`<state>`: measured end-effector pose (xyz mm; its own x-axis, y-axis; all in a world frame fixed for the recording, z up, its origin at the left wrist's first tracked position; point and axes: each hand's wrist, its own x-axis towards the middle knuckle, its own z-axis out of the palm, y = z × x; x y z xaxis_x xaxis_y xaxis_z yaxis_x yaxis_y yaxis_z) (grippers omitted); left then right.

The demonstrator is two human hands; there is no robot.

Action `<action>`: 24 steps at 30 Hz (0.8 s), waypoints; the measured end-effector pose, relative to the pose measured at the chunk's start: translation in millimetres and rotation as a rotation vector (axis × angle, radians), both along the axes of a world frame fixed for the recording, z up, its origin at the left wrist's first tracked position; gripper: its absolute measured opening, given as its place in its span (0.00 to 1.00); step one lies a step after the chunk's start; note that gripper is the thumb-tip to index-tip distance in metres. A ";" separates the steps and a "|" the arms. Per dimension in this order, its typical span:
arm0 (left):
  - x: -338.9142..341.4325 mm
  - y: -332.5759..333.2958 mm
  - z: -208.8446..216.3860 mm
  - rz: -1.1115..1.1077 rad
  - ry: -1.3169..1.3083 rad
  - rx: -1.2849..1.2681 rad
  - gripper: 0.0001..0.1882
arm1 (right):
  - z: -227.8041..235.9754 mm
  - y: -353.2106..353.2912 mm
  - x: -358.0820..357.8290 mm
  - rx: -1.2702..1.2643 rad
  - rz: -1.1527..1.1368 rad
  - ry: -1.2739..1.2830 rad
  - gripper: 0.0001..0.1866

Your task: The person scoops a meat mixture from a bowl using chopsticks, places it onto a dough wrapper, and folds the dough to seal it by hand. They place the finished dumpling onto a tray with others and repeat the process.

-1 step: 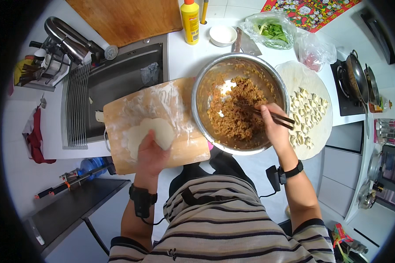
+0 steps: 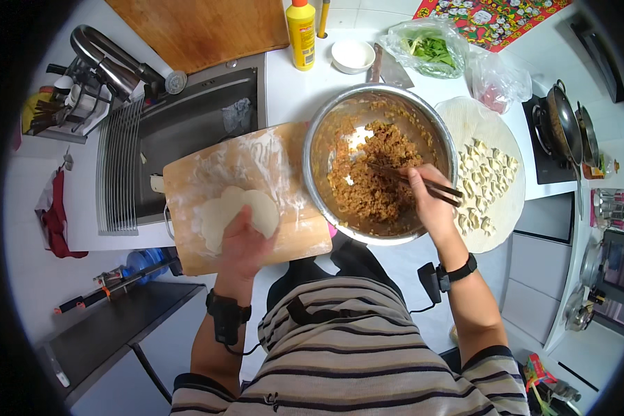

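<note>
Chopsticks (image 2: pixel 445 188): clamped in the fingers of the right hand (image 2: pixel 433 204), dipping leftward from them into the brown filling (image 2: pixel 378 204) in the steel bowl (image 2: pixel 310 173).
Dough wrapper (image 2: pixel 265 210): over the board (image 2: pixel 186 182), under the left thumb, seemingly pinched from beneath by mostly hidden fingers of the left hand (image 2: pixel 248 248).
Filling step: probably gathering a portion, left of the right fingers.
Wrapper next: likely calls for holding open and level, then receiving filling from the right.
Shift since earlier frame: slightly rightward for left fingers and wrapper; barely any for chopsticks.
</note>
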<state>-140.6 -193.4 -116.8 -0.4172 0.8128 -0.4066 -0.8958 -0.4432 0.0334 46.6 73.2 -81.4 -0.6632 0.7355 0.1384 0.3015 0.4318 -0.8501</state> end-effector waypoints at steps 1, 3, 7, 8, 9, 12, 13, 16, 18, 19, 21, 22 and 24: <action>4.8 7.4 3.3 -0.057 -0.020 0.061 0.13 | -3.0 -1.9 -0.8 -0.016 0.020 -0.001 0.09; 11.2 17.4 8.3 -0.111 -0.038 0.121 0.14 | -10.4 -10.4 -1.8 -0.225 0.016 0.034 0.08; 21.3 32.3 30.4 -0.233 0.063 -0.017 0.19 | -10.0 -22.4 -1.5 -0.217 0.076 -0.045 0.09; 23.1 35.6 36.5 -0.259 0.194 -0.218 0.21 | -14.7 -23.4 0.6 -0.216 0.072 -0.045 0.09; 24.1 36.5 38.0 -0.260 0.195 -0.218 0.21 | -16.6 -25.5 -0.1 -0.275 0.059 0.008 0.09; 26.0 36.0 40.2 -0.283 0.273 -0.308 0.21 | -12.8 -35.6 2.5 -0.467 -0.010 0.171 0.09; 25.8 35.0 40.0 -0.277 0.305 -0.347 0.20 | -13.7 -36.3 4.0 -0.458 0.007 0.150 0.09; 22.8 31.6 34.4 -0.242 0.337 -0.373 0.19 | -18.4 -34.3 8.0 -0.392 0.056 0.056 0.10; 21.6 32.1 34.9 -0.210 0.336 -0.359 0.19 | -18.8 -35.6 9.5 -0.371 0.077 0.028 0.11; 21.1 33.7 38.3 -0.195 0.307 -0.361 0.19 | -16.1 -38.2 10.3 -0.370 0.074 0.029 0.11; 19.2 32.9 38.9 -0.180 0.279 -0.363 0.19 | -6.4 -45.5 12.5 -0.514 0.009 0.104 0.11; 16.4 29.8 36.1 -0.201 0.275 -0.312 0.19 | -4.4 -47.5 14.3 -0.514 0.008 0.105 0.11; 14.3 25.9 32.0 -0.223 0.272 -0.259 0.19 | -1.7 -49.4 18.5 -0.504 -0.039 0.148 0.12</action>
